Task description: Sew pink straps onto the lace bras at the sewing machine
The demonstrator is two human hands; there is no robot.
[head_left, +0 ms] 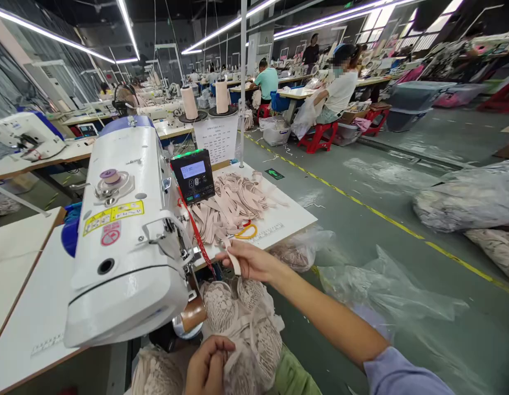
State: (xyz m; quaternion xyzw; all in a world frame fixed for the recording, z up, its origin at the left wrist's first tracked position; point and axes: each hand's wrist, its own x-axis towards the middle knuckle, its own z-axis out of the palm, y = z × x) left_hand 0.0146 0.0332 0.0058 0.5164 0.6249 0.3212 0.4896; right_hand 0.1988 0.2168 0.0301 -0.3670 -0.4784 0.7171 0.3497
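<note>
My right hand [251, 261] pinches a beige fabric strap [234, 262] near the corner of the sewing table, just right of the machine's needle area. Below it, my left hand [208, 365] is closed on the edge of beige lace bra cups [260, 329], which hang over my lap. The white sewing machine [126, 263] stands to the left of both hands. A heap of beige straps [229, 203] lies on the table beyond my right hand. Scissors with yellow handles [248, 231] rest at the near side of that heap, partly covered.
A control panel [192, 175] stands beside the machine, with thread cones [222, 97] behind it. Clear plastic bags [386, 291] lie on the floor at right. Farther off, a person in white [340, 90] sits on a red stool [319, 137] by another table.
</note>
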